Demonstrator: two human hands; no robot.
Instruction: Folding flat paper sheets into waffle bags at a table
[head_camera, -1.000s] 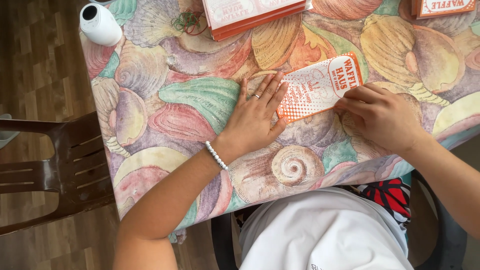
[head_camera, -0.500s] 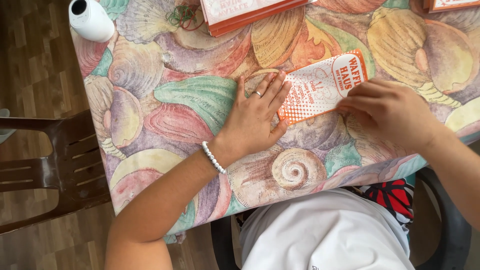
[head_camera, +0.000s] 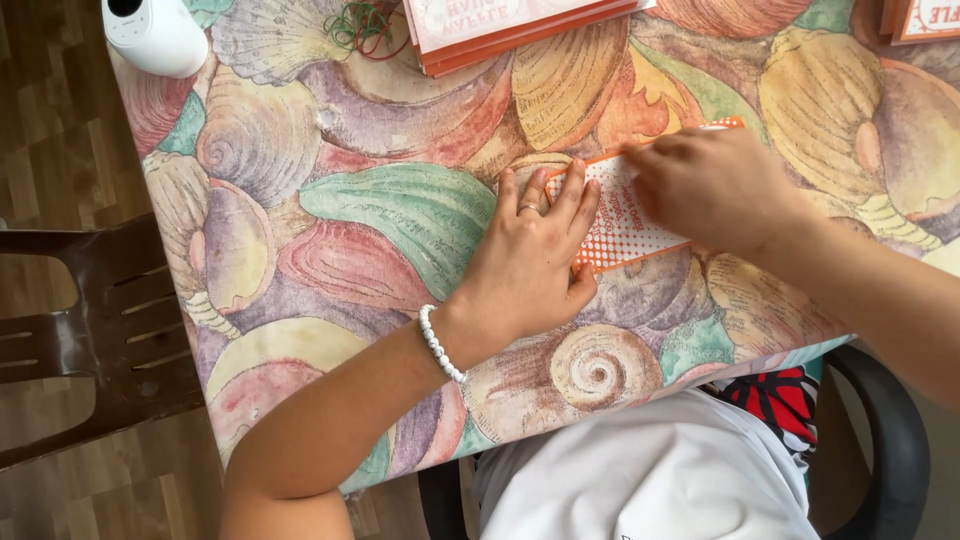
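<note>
Looking down through the head camera, we saw the orange-and-white paper carton blank (head_camera: 625, 215) lying flat on the shell-patterned tablecloth (head_camera: 400, 210), and we took that blank as our landmark. Our left hand (head_camera: 530, 265) lay at the blank's left end, fingers spread and pressed flat, with the fingertips (head_camera: 580, 190) resting on the blank's edge and a ring and a white bead bracelet (head_camera: 440, 345) showing. Our right hand (head_camera: 715, 185) covered the blank's right part, fingers curled down onto it; we could not tell whether it pinched a flap or only pressed. Compared with the earlier frames, the right hand had come up from the blank's lower right corner to sit on top of it, hiding most of the printed face that had been open to view, while the left hand had kept its place at the left end. The blank itself had stayed in about the same spot between the two hands. We judged that the piece was being pinned down at the left while the right hand worked a crease or fold along it. Above the blank lay a stack of similar orange cartons (head_camera: 520, 25), with green rubber bands (head_camera: 365, 25) to the upper left of it, and a white bottle (head_camera: 155, 35) farther left still. A brown chair (head_camera: 90, 330) stood far to the blank's left, off the table.
</note>
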